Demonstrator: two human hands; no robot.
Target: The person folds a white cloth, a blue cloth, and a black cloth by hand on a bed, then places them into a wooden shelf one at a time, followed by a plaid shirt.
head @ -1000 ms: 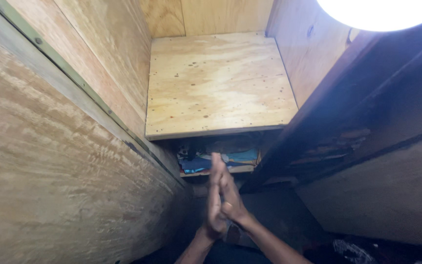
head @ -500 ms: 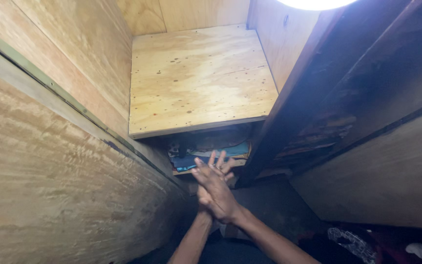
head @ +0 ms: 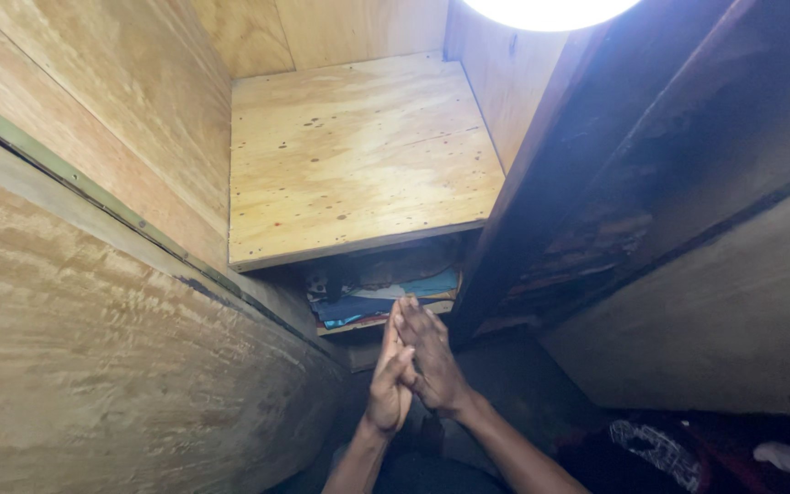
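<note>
Below the bare plywood shelf, a person's left hand and right hand press palm to palm, fingers straight, gripping nothing. Folded clothes lie just under that shelf, beyond the fingertips. Reaching them would call for parting both hands.

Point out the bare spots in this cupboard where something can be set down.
The plywood shelf, bordered by cupboard walls on three sides, is bare. The lower shelf beneath it is crowded with folded clothes. Both hands, left hand and right hand, are pressed together in front.
</note>
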